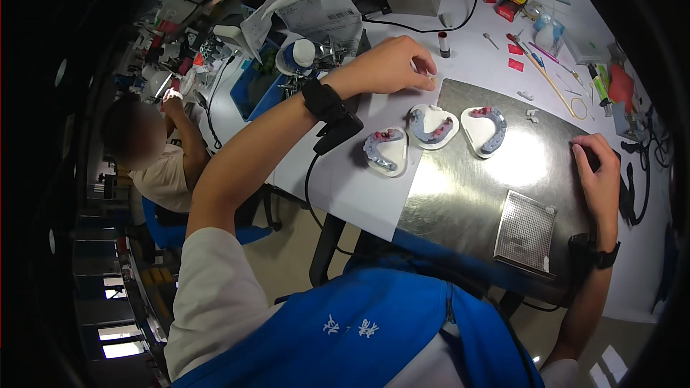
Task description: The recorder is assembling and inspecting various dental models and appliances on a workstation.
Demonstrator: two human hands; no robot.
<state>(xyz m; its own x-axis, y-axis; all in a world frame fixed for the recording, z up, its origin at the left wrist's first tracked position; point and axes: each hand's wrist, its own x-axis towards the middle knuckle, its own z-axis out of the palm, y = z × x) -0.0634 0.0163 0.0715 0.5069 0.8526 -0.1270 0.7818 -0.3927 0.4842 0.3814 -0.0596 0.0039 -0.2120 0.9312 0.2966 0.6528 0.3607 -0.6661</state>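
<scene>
My left hand (394,66) reaches over the white tabletop beyond the dental models. Its fingers are curled in a pinch; whatever is between them is too small to make out. Close by stands a small dark-red and black cylinder (444,46). Three dental models with white bases, grey arches and red patches are in front of that hand: a left one (392,151), a middle one (433,136) and a right one (480,136). On the right, my right hand (602,178) lies at the edge of the steel plate (460,194), fingers stretched and apart, holding nothing.
A perforated metal tray (526,231) lies on the plate's near part. Small white pieces (532,116) are near its far edge. Brushes (550,75), red squares (515,64) and cables stand beyond. At left are a blue bin (251,90), papers (320,11) and a seated co-worker (162,165).
</scene>
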